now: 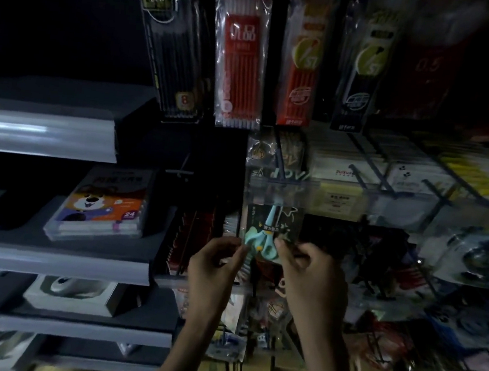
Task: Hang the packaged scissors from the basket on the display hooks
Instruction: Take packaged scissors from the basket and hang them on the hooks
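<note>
Pack of scissors [271, 219] held upright mid-scene, just in front of the far rack, not yet hung. Left hand [216, 263] pinching its lower left corner, right hand [308, 272] pinching the lower right. Best to keep the top strip level and taut, line its hole up with one of the wire hooks [355, 171], then push straight back. Hole itself lost in blur. Clear glossy sleeve, limp and crinkly; dark card backing; mint plastic handles with rounded loops.

The left grip [213, 262] and right grip [308, 272] are bare; the left forearm [191, 332] and right forearm [324, 347] are uncovered from wrist onward.
</note>
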The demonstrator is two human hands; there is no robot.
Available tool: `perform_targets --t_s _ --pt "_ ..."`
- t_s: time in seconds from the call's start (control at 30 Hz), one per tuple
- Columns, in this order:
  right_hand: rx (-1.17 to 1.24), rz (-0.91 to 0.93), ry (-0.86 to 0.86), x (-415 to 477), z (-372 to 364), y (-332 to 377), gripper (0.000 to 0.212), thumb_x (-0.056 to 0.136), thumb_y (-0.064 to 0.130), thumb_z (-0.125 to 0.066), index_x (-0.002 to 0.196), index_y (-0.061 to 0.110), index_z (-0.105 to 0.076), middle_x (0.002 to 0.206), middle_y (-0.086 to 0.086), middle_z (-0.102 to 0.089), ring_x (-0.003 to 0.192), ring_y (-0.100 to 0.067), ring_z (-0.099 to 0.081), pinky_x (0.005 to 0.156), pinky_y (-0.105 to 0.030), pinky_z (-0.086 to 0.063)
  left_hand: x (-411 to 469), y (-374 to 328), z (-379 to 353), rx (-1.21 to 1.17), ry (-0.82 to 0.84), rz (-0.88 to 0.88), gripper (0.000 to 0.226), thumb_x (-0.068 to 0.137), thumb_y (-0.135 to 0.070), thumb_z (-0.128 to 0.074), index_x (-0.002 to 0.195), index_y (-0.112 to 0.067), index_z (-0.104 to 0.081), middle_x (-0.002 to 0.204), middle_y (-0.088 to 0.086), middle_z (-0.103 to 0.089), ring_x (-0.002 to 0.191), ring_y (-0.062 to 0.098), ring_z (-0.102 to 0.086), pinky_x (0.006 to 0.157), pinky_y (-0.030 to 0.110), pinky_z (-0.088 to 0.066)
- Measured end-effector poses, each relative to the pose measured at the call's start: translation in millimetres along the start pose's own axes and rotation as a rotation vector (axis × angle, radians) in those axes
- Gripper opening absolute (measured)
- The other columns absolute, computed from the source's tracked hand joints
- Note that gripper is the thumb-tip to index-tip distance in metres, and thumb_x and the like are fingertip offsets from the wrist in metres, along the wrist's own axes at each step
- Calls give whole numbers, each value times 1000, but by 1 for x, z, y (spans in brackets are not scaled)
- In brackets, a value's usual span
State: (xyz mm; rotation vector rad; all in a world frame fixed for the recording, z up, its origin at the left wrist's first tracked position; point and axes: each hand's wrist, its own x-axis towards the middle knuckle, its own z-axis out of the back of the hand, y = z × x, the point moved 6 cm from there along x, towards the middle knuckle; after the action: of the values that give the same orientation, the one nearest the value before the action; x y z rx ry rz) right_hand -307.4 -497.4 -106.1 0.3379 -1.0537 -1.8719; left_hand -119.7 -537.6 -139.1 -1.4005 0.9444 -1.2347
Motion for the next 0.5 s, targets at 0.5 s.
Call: perform_targets --t_s 0.5 --pt "-53 5 -79 33 -5 26 40 88 61 -68 82 21 -68 72 8 -65 63 -13 -57 51 -26 -29 28 -6 -12 20 -88 7 7 88 -22 -85 85 -26 -80 82 -15 -79 81 3 -74 73 24 -58"
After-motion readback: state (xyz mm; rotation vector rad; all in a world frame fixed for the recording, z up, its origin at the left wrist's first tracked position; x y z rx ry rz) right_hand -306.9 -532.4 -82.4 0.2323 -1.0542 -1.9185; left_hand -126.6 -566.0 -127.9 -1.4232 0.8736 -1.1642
